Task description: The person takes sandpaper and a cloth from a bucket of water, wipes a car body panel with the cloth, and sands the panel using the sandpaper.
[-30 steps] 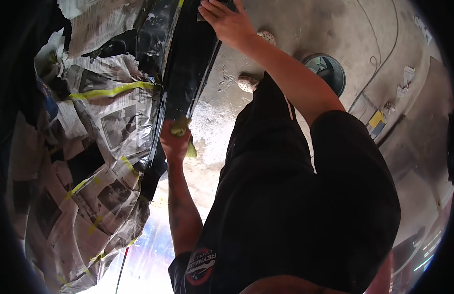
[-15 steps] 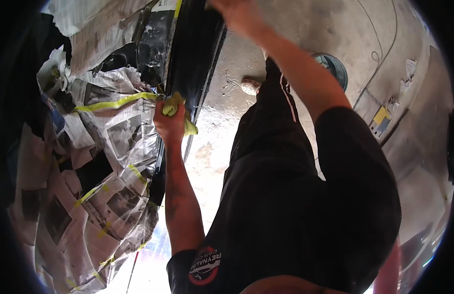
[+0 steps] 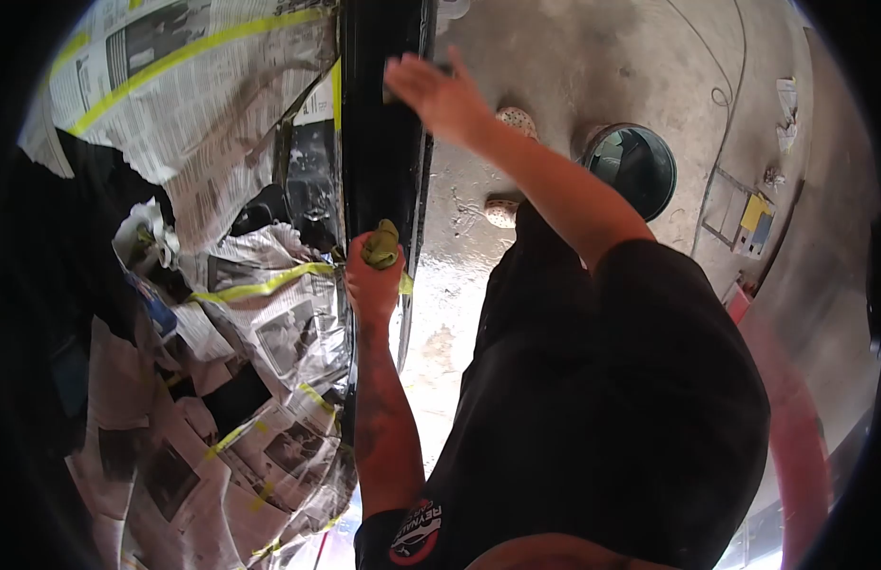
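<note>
My left hand [image 3: 372, 283] is closed around a crumpled yellow-green cloth [image 3: 381, 245], beside the long black panel [image 3: 379, 161]. Part of the cloth hangs out on the right of the hand. Higher up, my right hand [image 3: 442, 103] is slightly blurred, its fingers stretched out and thumb apart, with the fingertips over the panel's right side. Whether those fingertips touch the surface I cannot tell. Newspaper [image 3: 193, 114] held with yellow tape [image 3: 155, 71] covers the area left of the panel.
A dark round bucket [image 3: 664, 190] stands on the concrete floor [image 3: 574, 57], right of my patterned shoes [image 3: 502, 212]. A cable [image 3: 742, 85] and a frame with a yellow and blue item [image 3: 756, 214] lie farther right. A red hose-like shape [image 3: 802, 437] is at lower right.
The view has shifted, showing more newspaper at the top. My right hand, partly out of frame half a second ago, is fully in view. My left hand still grips the cloth.
</note>
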A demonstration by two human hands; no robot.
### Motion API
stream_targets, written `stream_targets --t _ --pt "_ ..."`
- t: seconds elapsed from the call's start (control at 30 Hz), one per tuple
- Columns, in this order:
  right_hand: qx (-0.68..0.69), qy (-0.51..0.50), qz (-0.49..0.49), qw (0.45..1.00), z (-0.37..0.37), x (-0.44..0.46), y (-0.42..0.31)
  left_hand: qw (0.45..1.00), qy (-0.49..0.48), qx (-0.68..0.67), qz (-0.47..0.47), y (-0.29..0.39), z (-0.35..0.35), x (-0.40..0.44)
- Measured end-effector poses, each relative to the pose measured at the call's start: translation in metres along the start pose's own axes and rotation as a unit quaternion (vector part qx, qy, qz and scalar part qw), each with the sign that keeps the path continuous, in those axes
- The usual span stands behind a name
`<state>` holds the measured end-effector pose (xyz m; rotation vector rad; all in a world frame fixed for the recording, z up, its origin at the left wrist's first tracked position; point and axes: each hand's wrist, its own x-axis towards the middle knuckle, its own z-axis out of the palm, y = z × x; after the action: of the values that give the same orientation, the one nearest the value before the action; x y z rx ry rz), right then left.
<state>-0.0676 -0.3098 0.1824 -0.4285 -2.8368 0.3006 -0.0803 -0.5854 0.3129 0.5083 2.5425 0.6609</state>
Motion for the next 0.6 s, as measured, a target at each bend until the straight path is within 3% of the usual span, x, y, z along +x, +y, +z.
stream_targets --t 0.1,0.27,0.37,0.5,0.6 --pt "0.011 0.03 0.174 0.984 -0.016 0.046 0.02 1.0 -0.027 0.014 -0.002 0.005 0.002 0.003" --pt "0.118 -0.03 0.15 0.981 -0.007 -0.023 -0.048 0.997 -0.071 -0.001 -0.022 0.003 0.008 0.022" --pt "0.101 -0.007 0.139 0.985 -0.012 -0.006 -0.018 0.996 -0.091 0.013 0.012 0.015 0.009 0.035" --pt "0.079 0.114 0.246 0.959 -0.007 0.088 0.065 0.988 -0.087 0.091 0.095 0.019 0.017 0.045" --pt "0.104 0.151 0.32 0.93 -0.003 0.13 0.088 0.984 -0.097 0.121 0.087 0.038 0.017 0.048"
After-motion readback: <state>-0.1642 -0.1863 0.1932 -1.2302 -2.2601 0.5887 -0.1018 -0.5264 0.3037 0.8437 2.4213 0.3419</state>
